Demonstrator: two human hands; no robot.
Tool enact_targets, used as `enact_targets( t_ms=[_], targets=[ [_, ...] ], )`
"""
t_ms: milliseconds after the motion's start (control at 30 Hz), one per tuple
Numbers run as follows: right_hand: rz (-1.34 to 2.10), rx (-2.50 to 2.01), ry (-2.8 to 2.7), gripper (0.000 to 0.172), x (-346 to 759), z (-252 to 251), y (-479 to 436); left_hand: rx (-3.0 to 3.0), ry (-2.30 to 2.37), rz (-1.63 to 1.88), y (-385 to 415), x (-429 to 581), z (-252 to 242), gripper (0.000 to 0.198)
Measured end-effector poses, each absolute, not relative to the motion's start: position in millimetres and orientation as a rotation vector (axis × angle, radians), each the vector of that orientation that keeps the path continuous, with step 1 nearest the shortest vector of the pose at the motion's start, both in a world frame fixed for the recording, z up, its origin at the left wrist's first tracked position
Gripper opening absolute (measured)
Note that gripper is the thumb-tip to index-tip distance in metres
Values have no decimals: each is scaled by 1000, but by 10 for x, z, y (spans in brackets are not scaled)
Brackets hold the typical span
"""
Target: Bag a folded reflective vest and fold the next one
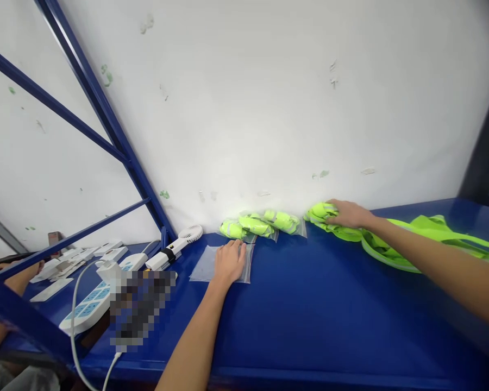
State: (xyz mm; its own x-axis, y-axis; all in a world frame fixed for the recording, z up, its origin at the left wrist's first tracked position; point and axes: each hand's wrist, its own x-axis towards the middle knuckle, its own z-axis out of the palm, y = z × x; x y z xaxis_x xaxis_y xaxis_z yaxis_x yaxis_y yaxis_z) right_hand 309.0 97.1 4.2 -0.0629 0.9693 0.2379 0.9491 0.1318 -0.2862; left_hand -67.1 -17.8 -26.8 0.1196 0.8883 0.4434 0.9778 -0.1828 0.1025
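Observation:
My left hand [230, 262] lies palm down on a small stack of clear plastic zip bags [205, 263], its fingers stretched forward and slightly bent. Over to the right, my right hand [348, 213] has its fingers around a bunched neon-yellow reflective strap [320, 213] close to the wall. Its fingertips are partly hidden behind the fabric. Between the hands, along the wall, lie three bagged rolls of the same neon-yellow reflective fabric [256, 226]. More loose neon-yellow straps [427, 233] lie in a heap under and beyond my right forearm.
A white handheld fan [190, 233] and a white power strip [90, 307] with a charging cable [74, 331] lie on the left, beside a blurred-out object. A blue metal frame [118, 130] rises there. Behind it, another person's arm [22, 279] reaches toward white boxes.

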Motion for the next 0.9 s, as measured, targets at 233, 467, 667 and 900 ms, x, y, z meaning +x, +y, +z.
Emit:
enact_targets(
  t_ms=[233,467,667,900],
  targets=[
    [-96,-1646,-1772,46,2887,609,665,-2195,-1797,-804,-194,-689,-255,35],
    [386,-1055,-1420,70,2430,1236,49,-2239,-1361,-1221,-416,-139,-146,51],
    [1168,-889,-1479,45,2130,680,-31,-2292,-1207,-1837,-494,-37,-153,53],
    [1397,-901,-1149,39,2056,7,7,-2626,-1588,-2711,-333,-87,-309,54]
  ],
)
